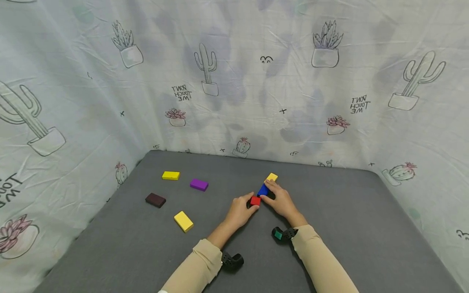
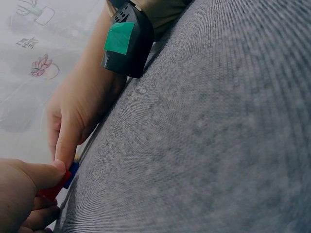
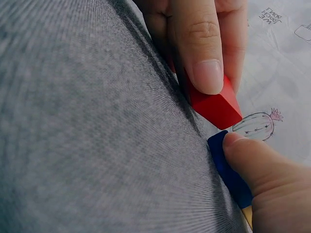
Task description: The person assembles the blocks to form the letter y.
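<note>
My left hand (image 1: pixel 238 212) pinches a red block (image 1: pixel 255 201) between thumb and fingers, near the middle of the table. Just beyond it lies a blue block (image 1: pixel 262 190), gripped by my right hand (image 1: pixel 283 201), thumb at the near end and fingers toward the far end. A yellow block (image 1: pixel 272 177) continues the line past the blue one, end to end. Seen from the right wrist, the red block (image 3: pixel 216 110) is tilted, its corner close to the near end of the blue block (image 3: pixel 228 174). In the left wrist view, the fingers partly hide the red block (image 2: pixel 54 190).
On the left of the grey table (image 1: pixel 121 244) lie a yellow block (image 1: pixel 171 175), a purple block (image 1: pixel 199 184), a dark brown block (image 1: pixel 155 200) and a paler yellow block (image 1: pixel 183 221). A cactus-printed curtain (image 1: pixel 242 81) stands behind and beside the table.
</note>
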Available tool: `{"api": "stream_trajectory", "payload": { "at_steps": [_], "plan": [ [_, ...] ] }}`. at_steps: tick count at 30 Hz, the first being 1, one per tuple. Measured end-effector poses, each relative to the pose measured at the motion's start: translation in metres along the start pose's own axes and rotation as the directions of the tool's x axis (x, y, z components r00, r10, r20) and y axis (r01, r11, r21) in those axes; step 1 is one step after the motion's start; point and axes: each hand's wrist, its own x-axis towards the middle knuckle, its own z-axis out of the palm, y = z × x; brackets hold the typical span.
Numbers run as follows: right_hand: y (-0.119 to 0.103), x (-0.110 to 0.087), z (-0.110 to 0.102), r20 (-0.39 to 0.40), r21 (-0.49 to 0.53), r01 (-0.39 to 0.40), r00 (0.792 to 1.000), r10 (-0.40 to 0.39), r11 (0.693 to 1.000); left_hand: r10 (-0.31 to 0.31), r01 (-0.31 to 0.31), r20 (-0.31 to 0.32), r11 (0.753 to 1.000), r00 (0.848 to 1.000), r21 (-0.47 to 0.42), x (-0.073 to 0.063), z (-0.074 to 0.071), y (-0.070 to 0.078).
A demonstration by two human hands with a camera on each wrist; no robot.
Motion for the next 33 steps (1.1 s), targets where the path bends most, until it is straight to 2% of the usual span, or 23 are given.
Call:
{"api": "stream_trajectory", "payload": {
  "at_steps": [21,33],
  "plan": [
    [-0.0007,0.0041,-0.0017,0.016,-0.008,-0.058,0.998,0.058,0.998,0.024,-0.025,0.016,0.998,1.000,0.062,0.0033,0.0009,0.0026],
    [0.0027,0.0026,-0.0005,-0.026,0.025,-0.001,1.000,0.001,1.000,0.067,-0.069,0.028,0.993,0.997,0.095,0.0102,0.0044,-0.0017]
  ]
}}
